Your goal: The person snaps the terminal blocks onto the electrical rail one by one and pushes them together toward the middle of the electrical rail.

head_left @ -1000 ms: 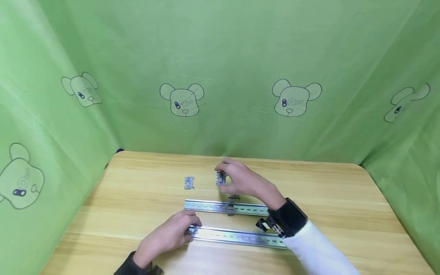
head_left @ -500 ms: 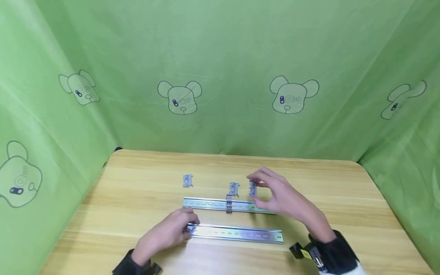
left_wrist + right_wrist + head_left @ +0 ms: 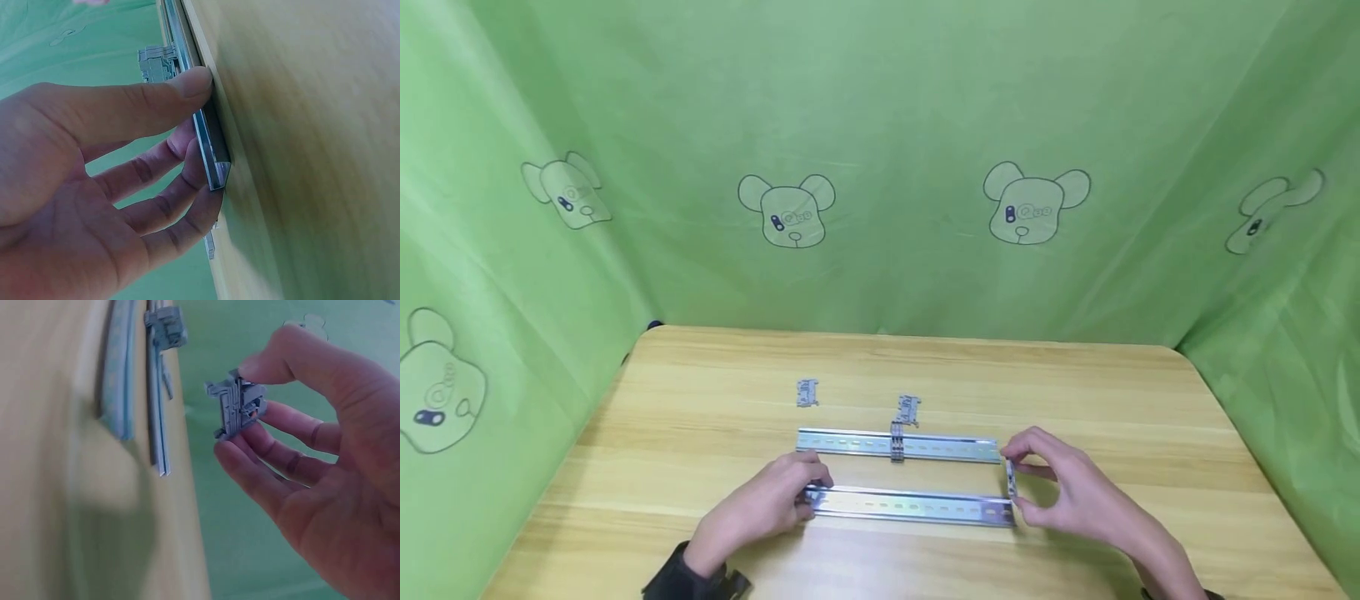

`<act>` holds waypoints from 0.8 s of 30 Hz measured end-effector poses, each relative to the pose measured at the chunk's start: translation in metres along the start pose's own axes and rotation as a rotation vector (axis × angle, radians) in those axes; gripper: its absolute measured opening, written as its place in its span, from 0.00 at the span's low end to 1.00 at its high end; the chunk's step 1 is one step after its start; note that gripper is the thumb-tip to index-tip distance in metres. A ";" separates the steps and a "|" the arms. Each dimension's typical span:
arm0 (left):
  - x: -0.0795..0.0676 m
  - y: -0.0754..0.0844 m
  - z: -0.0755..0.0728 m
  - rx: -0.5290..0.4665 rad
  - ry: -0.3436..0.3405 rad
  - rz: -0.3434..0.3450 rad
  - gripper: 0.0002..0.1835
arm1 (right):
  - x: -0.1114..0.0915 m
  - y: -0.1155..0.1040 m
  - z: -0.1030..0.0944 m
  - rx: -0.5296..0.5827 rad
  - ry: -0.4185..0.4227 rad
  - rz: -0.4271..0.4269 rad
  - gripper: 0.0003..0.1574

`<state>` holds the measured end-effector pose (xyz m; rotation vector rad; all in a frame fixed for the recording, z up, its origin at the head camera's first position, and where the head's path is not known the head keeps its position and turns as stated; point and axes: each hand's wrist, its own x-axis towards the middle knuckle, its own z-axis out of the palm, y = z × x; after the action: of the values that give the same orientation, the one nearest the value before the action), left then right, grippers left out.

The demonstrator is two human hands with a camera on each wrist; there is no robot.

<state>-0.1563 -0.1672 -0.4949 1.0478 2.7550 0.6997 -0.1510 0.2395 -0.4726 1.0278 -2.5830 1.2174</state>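
Note:
My left hand (image 3: 763, 502) grips the left end of the near DIN rail (image 3: 917, 506), a slotted silver metal strip lying on the table. In the left wrist view, thumb and fingers close on both long edges of that rail (image 3: 211, 140). Beside the rail's right end, my right hand (image 3: 1067, 490) pinches a grey DIN-rail terminal block (image 3: 1011, 479) between thumb and fingertips. The right wrist view shows this block (image 3: 237, 406) held clear of both rails. Behind lies the far DIN rail (image 3: 842, 442), with several terminal blocks (image 3: 897, 443) clipped together on it near its middle.
Two loose grey items lie behind the far rail: one terminal block (image 3: 807, 392) toward the left, another terminal block (image 3: 908, 408) near the clipped group. The wooden table (image 3: 1075, 383) ends at a green cloth backdrop (image 3: 895, 275).
My right hand lifted the terminal block from behind the far rail and carried it rightward and nearer, turning it edge-on beside the near rail's right end. My left hand stayed on the rail.

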 end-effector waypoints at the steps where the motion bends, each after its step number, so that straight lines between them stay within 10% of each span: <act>1: 0.000 0.000 0.000 0.000 -0.001 0.001 0.18 | -0.004 0.002 0.000 0.010 -0.008 0.010 0.39; 24: -0.001 -0.001 0.002 -0.029 0.024 0.026 0.17 | -0.023 0.019 0.002 0.178 -0.183 0.097 0.33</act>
<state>-0.1559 -0.1679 -0.4970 1.0775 2.7480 0.7585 -0.1445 0.2589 -0.4941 1.1056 -2.7299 1.4644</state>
